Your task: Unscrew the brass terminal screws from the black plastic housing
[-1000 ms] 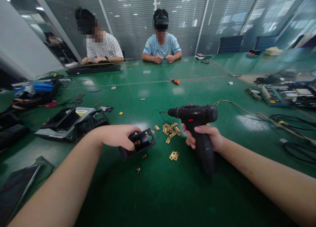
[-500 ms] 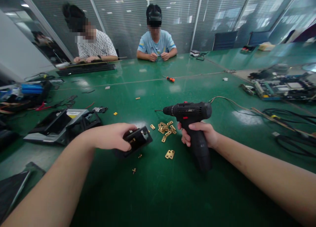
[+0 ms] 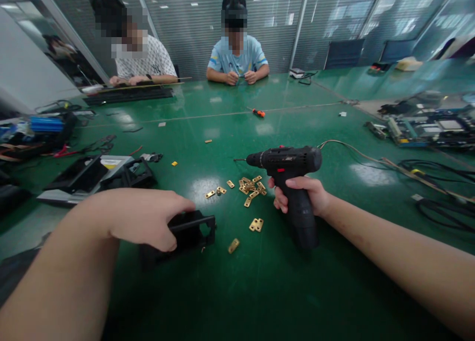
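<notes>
My left hand (image 3: 143,217) is closed round a black plastic bracket (image 3: 193,232) that lies low over the green table (image 3: 237,281). My right hand (image 3: 302,195) grips the handle of a black cordless drill (image 3: 285,160), held upright with its bit pointing left. Between the two hands lie several small brass plates (image 3: 252,186), with a pair of them (image 3: 256,224) and a single one (image 3: 233,245) nearer to me.
A dismantled grey and black device (image 3: 92,175) lies at the left. Circuit boards (image 3: 426,128) and cables (image 3: 438,182) fill the right side. An orange screwdriver (image 3: 259,113) rests mid-table. Two people sit at the far edge, one behind a black keyboard-like panel (image 3: 128,93).
My left hand has drawn the black bracket towards me and to the left, turning it flatter. A brass plate now lies by it. The drill has stayed about where it was.
</notes>
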`<state>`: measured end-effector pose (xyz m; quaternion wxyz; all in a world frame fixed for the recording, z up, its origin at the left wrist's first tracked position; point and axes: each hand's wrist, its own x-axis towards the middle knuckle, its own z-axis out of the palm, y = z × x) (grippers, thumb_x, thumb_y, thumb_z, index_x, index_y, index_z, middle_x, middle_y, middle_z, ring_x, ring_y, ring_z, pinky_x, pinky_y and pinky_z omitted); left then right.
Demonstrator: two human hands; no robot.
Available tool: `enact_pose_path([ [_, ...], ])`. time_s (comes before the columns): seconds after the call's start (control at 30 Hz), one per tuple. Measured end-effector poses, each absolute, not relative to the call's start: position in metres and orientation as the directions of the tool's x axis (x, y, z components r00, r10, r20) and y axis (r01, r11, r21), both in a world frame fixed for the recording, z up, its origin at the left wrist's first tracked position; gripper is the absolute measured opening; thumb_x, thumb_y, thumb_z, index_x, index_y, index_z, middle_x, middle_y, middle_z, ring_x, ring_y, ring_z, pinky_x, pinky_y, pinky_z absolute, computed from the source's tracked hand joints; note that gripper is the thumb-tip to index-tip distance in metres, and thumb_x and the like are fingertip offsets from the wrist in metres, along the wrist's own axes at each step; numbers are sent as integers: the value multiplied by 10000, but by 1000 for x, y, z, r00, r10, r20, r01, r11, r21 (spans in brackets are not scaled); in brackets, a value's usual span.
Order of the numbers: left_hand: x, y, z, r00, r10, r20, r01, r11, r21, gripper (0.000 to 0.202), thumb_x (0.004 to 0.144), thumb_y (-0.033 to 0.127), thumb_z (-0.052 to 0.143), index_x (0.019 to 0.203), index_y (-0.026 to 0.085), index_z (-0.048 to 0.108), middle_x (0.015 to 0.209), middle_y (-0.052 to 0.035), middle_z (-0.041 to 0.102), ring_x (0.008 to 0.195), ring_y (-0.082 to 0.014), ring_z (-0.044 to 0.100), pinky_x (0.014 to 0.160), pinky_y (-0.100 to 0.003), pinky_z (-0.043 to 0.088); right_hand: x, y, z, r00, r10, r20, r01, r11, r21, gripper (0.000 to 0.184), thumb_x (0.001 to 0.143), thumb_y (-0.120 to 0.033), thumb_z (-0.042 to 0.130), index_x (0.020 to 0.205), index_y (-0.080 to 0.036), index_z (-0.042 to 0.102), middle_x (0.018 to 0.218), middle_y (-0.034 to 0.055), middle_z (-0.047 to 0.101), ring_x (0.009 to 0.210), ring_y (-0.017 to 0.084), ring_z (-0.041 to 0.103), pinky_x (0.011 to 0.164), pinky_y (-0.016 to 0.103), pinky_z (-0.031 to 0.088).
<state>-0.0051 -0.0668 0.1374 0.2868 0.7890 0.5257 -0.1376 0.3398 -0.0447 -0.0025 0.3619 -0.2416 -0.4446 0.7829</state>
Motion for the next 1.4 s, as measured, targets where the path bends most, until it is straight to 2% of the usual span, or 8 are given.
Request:
enact_pose_path([
  [0.1,-9,-54,131,432,611,-664,900,-240,365,349,581,271,752,928,268,796,822,-49,763,715,-281,706,569,-304,521,339,-45,-2,-622,781,-53,-356,-342,-870,405,780,-396,711,1062,-119,626,650,26,675,542,205,645,666,382,508],
  [0.3,-15,-42,120,517,573,-636,791,-34,611,473,607,284,796,1079,261,769,949,-47,789,873,-299,741,682,-305,582,339,-44,-1,-628,776,-57,-356,-352,-866,395,787,-389,707,1067,-122,627,654,26,673,551,208,643,664,383,506],
  [0.53,-7,-27,92,432,774,-462,567,165,807,652,662,337,865,1281,251,680,1080,-54,779,940,-276,755,781,-347,629,339,-43,-4,-637,770,-41,-378,-358,-854,403,796,-399,696,1074,-117,621,655,25,666,554,202,639,669,378,504],
  [0.67,1,-24,73,356,816,-456,378,321,869,597,725,376,861,1266,222,659,1056,-73,785,878,-242,766,786,-364,647,338,-41,-7,-649,761,-18,-401,-362,-842,394,809,-391,688,1078,-110,624,665,29,670,568,199,648,667,370,503],
  [0.8,12,-25,61,270,854,-445,175,411,895,440,891,475,724,1213,182,667,1014,-117,793,861,-239,777,809,-392,656,339,-37,-9,-665,746,-15,-412,-383,-827,407,813,-390,690,1091,-102,622,671,29,672,581,199,656,692,377,518],
  [1.03,26,-16,47,76,919,-388,-9,390,921,333,974,371,607,1251,192,650,1161,-110,791,963,-223,783,844,-363,658,338,-33,-13,-662,749,-26,-427,-406,-808,419,800,-392,697,1092,-99,635,673,28,683,585,194,659,711,374,532],
  [1.2,13,-1,36,-196,960,-201,-154,173,973,222,930,258,651,1130,173,696,1035,-83,802,879,-192,778,774,-315,655,339,-32,-16,-666,745,-41,-423,-423,-801,440,790,-406,707,1095,-96,643,671,30,687,582,192,662,700,362,528],
  [1.4,-6,9,25,-180,975,-127,-134,104,986,323,820,206,822,1123,168,715,1091,-92,794,926,-183,774,871,-312,634,338,-33,-13,-674,738,-38,-420,-424,-802,438,798,-413,712,1095,-98,647,669,22,681,592,185,671,728,358,530],
])
